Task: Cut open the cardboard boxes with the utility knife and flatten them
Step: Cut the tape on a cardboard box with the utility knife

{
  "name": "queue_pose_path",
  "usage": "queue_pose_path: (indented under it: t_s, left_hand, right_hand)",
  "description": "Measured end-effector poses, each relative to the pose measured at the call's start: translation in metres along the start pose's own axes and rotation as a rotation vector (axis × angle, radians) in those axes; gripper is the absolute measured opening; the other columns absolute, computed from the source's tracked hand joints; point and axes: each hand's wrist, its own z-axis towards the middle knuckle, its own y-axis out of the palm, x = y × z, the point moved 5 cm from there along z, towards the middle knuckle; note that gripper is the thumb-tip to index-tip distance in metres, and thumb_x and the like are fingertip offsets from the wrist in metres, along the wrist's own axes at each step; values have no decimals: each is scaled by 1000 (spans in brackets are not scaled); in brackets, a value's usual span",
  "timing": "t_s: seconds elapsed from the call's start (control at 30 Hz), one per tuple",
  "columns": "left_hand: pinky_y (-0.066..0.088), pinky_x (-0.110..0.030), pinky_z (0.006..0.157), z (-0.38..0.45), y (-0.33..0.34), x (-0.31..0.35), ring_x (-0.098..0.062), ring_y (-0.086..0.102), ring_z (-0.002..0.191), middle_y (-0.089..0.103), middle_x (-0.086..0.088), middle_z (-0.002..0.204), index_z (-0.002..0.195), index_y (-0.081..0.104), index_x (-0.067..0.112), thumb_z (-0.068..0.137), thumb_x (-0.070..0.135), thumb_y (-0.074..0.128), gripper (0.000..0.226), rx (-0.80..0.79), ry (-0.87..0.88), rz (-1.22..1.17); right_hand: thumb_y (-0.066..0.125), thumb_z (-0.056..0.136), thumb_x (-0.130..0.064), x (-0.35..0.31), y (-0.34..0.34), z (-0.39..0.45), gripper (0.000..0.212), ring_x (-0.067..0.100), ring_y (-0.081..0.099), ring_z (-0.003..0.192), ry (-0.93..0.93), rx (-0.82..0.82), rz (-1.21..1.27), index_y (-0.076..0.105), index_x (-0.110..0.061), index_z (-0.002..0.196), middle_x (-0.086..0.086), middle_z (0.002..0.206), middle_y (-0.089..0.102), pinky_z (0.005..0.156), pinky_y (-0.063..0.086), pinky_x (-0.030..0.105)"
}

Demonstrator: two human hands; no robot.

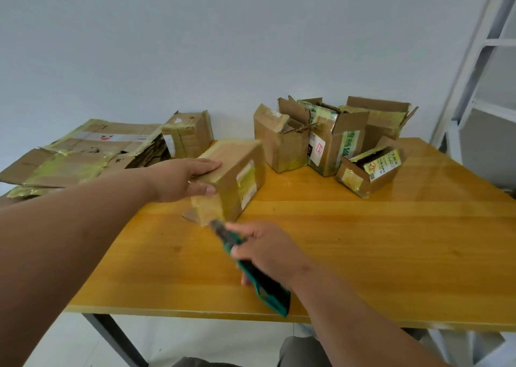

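Flattened cardboard (81, 154) stacked at the far left of the table (363, 241), one small folded box (190, 134) standing at its right end against the wall. Left hand (181, 179) rests on the taped box (237, 176) near table centre: fingers straight across the top, thumb on the near end face, steadying rather than clutching. Box is sealed with yellowish tape, label on its right side, lying on the tabletop. Right hand (265, 249) just in front of it, fingers curled round the green utility knife (259, 274); knife tip sits at the box's lower near corner, contact blurred so can't tell if it's cutting. Far right, well apart from the hands: cluster of opened boxes (329, 140) with flaps up, near the back edge
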Motion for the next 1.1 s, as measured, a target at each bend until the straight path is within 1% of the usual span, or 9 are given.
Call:
queue_pose_path:
  t_s: [0.07, 0.13, 0.27, 0.37, 0.5, 0.6, 0.7, 0.9, 1.1]
  left_hand:
    - [35, -35, 106, 2, -1, 2, -23, 42, 135, 43, 2, 150, 149, 27, 43, 90, 60, 47, 65, 101, -100, -68]
    - [34, -32, 103, 4, 0, 6, -22, 43, 134, 48, 1, 146, 149, 31, 42, 93, 57, 47, 60, 104, -95, -79]
    - [25, -33, 111, 0, 1, 10, -19, 36, 138, 36, 7, 153, 152, 24, 38, 92, 48, 58, 69, 36, -29, -6]
    - [22, -43, 116, 4, 7, 16, -26, 25, 141, 24, 9, 157, 152, 21, 38, 90, 57, 53, 73, 80, -14, 109]
    - [31, -40, 113, 16, 16, 31, -23, 32, 141, 12, 8, 161, 150, 28, 30, 93, 56, 47, 66, 123, 19, -5]
    - [36, -37, 106, 26, 15, 41, -25, 41, 134, 30, 1, 155, 149, 28, 26, 95, 55, 42, 63, 105, 19, 53]
    - [41, -39, 102, 35, 11, 40, -27, 49, 125, 46, -2, 144, 148, 27, 30, 96, 56, 38, 60, 62, 1, 102]
    - [23, -43, 117, 49, 2, 42, -23, 26, 143, 26, 7, 158, 150, 19, 46, 96, 54, 32, 56, -14, 108, 124]
    - [26, -49, 114, 57, 4, 42, -28, 32, 137, 31, 3, 153, 148, 22, 50, 82, 66, 25, 68, -18, 112, 121]
  right_hand:
    - [54, 90, -1, -2, 8, -3, 58, 17, 63, 52, -8, -40, -3, 52, -25, 143, 9, 108, 63, 57, 55, 29]
    - [53, 89, -1, 2, -6, -2, 60, 19, 64, 53, -25, 85, 16, 52, -26, 143, 8, 100, 65, 59, 56, 33]
    - [53, 92, -12, 11, -43, -9, 56, 17, 67, 56, -71, 349, -104, 48, -31, 144, -3, 86, 63, 53, 54, 26]
    - [50, 97, -19, 12, -52, -13, 50, 15, 67, 67, -125, 434, -228, 44, -36, 143, -6, 93, 65, 59, 58, 30]
    - [47, 99, -23, 4, -58, -16, 51, 8, 60, 69, -225, 488, -466, 34, -40, 145, -7, 102, 67, 58, 51, 27]
    - [48, 99, -24, -2, -64, -15, 55, 13, 65, 87, -289, 565, -617, 32, -33, 151, -4, 120, 67, 78, 54, 37]
    - [50, 98, -24, -4, -73, -9, 53, 13, 64, 96, -316, 654, -705, 39, -28, 150, -5, 120, 68, 84, 51, 36]
    - [49, 99, -24, -6, -77, 3, 52, 12, 62, 97, -352, 669, -740, 39, -29, 150, -7, 118, 67, 82, 42, 32]
    - [50, 99, -25, -4, -77, 11, 53, 10, 61, 91, -366, 708, -744, 38, -30, 151, -8, 112, 68, 83, 44, 33]
